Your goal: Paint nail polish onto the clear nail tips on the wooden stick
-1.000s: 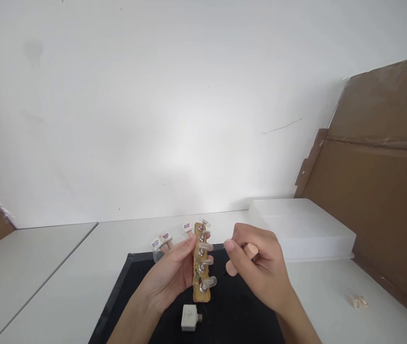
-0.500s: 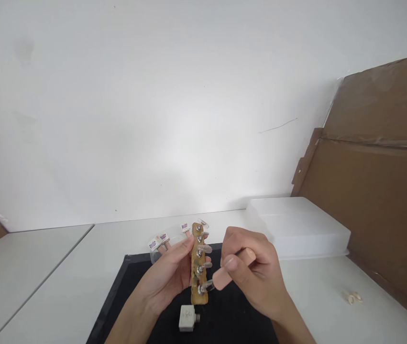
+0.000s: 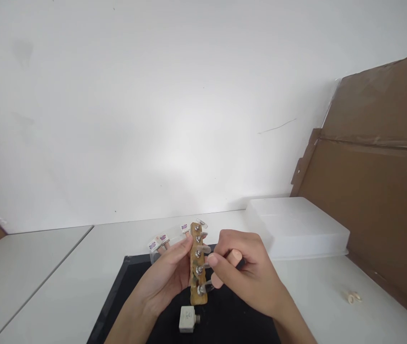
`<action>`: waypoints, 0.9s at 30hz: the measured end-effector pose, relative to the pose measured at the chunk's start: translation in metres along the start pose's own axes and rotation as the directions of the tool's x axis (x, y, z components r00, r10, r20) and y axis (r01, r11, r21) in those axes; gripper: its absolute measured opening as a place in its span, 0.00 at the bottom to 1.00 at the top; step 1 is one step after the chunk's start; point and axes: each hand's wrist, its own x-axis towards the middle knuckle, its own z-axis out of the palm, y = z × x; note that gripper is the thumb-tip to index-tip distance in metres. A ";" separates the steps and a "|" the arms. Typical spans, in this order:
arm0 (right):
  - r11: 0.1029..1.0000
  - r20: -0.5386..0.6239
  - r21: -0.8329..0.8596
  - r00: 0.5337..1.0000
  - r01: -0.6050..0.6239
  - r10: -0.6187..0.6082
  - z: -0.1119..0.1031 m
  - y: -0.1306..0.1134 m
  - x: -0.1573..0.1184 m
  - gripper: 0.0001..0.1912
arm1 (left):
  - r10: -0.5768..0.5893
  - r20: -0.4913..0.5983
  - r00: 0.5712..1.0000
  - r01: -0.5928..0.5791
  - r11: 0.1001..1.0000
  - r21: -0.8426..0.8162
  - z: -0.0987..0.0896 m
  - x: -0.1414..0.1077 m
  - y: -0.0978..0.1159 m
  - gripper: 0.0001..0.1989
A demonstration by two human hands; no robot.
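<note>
A narrow yellowish-brown strip stands upright in my left hand, whose thumb presses on its left edge. Several silvery metal mounts run down it, with clear oval nail-shaped tips pointing right. My right hand is closed round a peach-coloured stick-like piece, with its lower end beside the lowest clear tip. Whether that end touches the tip, I cannot tell. Below the strip, a small white square bottle with a short neck lies on the black mat.
Peach-handled pieces with white labelled ends rest in a clear round dish behind my left hand. A translucent white box stands at the back right. Two small cream rings lie on the right. Brown cardboard rises at the right side.
My right hand has shifted left with the peach piece, bringing it nearer the strip and its lower tips. The strip has moved very slightly left.
</note>
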 end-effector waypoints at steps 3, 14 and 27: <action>0.998 0.018 -0.065 1.000 -0.004 0.005 -0.002 0.000 0.000 0.16 | 0.006 0.035 0.999 -0.007 1.000 0.012 0.000 0.000 0.000 0.12; 0.970 0.147 -0.196 0.974 -0.143 0.173 -0.014 0.000 -0.004 0.13 | -0.007 0.013 1.000 0.007 0.998 0.056 0.001 0.001 -0.003 0.12; 0.931 0.025 -0.331 0.985 -0.155 0.172 -0.031 -0.003 -0.004 0.14 | -0.030 0.033 0.999 0.028 0.998 0.056 0.000 -0.002 -0.003 0.10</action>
